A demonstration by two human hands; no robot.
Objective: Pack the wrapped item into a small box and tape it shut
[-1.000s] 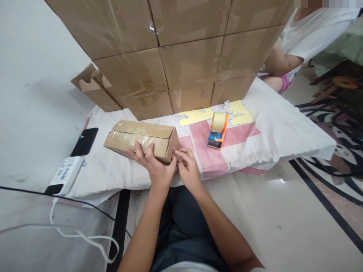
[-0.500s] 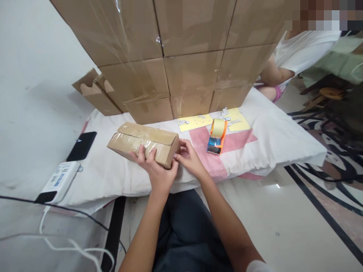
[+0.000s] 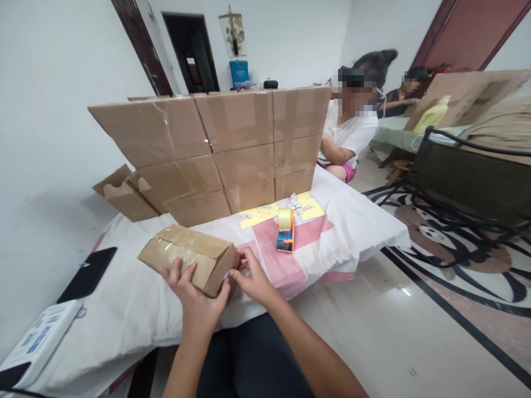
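A long cardboard box (image 3: 188, 251) with shiny clear tape along its top lies tilted on the cloth-covered table (image 3: 136, 309). My left hand (image 3: 194, 290) grips its near side, fingers spread over the top and thumb at the right end. At that same end my right hand (image 3: 251, 276) is closed, thumb and fingertips pinched at the box's edge; a small pale bit shows by the thumbs, too small to name. To the right, a tape dispenser (image 3: 285, 229) with an orange frame and a roll of tape stands on the cloth, touched by neither hand.
Stacked cardboard boxes (image 3: 244, 149) form a wall behind the work area. An open carton (image 3: 128, 193) leans at its left. A black tablet-like slab (image 3: 88, 273) and a white power strip (image 3: 41, 340) lie left. A person in a white shirt (image 3: 352, 135) sits beyond the stack.
My view has tilted up, bringing the room and people behind the stack into sight. Both hands keep nearly the same hold on the box's right end.
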